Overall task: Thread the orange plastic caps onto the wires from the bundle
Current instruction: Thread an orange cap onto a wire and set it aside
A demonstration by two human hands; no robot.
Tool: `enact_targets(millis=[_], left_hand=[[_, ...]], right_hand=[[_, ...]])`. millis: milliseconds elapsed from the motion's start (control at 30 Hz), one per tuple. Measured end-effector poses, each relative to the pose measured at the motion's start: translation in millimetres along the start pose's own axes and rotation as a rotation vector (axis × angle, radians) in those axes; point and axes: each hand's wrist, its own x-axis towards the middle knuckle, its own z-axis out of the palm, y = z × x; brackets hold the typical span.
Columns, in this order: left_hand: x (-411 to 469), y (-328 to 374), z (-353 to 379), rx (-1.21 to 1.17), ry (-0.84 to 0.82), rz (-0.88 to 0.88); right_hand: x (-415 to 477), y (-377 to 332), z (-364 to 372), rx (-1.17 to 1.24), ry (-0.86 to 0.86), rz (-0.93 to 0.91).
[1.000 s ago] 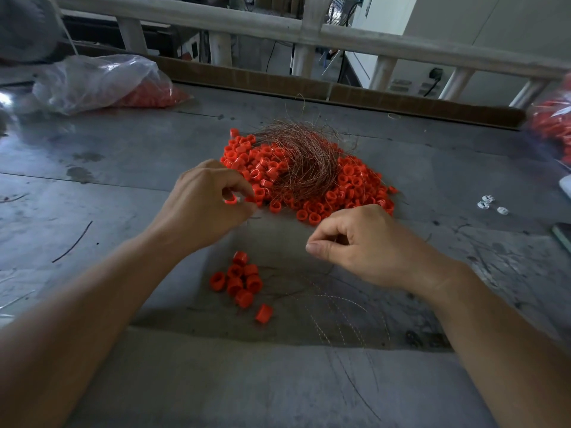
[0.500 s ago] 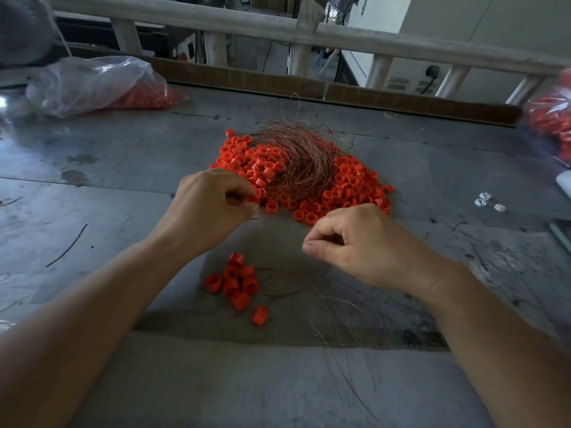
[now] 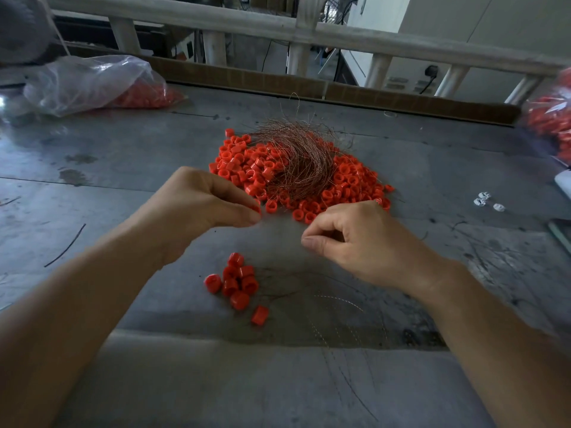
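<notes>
Head view: table (image 3: 123, 196); cap pile (image 3: 349, 180) at 12 o'clock, uncountable, one wire bundle (image 3: 299, 162) atop; left hand (image 3: 197, 208) pinches an orange cap (image 3: 258, 208); right hand (image 3: 355, 242) is pinched, wire unseen, cannot tell. Roughly eight caps (image 3: 238, 282) at 6 o'clock, likely threaded. Early; most left.

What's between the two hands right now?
Head view: only bare grey table between them. The left hand pinches an orange cap; the right hand is pinched too, presumably on a wire too thin to see.

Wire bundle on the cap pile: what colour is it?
The wire bundle is coppery brown; head view.
</notes>
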Motion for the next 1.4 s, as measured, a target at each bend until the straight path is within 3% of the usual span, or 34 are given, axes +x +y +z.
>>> enact_targets(millis=[100,400,633,867,1033,1167,1400], left_hand=[[-7.5,6.2,4.8,-0.056,-0.075,0.020],[0.3,-3.9,0.9,0.311,0.229,0.217],[10.7,-6.5,6.2,-0.183,0.227,0.077],[1.0,-1.1,7.1,-0.317,0.075,0.165],[-15.4,4.7,4.5,-0.363,-0.260,0.391],[-22.9,4.6,13.0,-0.396,-0.489,0.408],[-20.3,7.0,10.0,-0.455,-0.442,0.404]], right_hand=[[0.8,-1.6,2.0,0.036,0.082,-0.025],[1.3,-0.3,5.1,-0.004,0.043,-0.052],[0.9,-1.1,6.2,-0.006,0.041,-0.073],[1.1,-1.2,6.2,0.024,0.082,-0.094],[2.2,-2.3,3.9,0.118,0.237,-0.112],[2.1,-6.5,3.7,0.241,0.246,-0.260],[0.3,-10.7,-1.2,0.234,0.367,-0.347]])
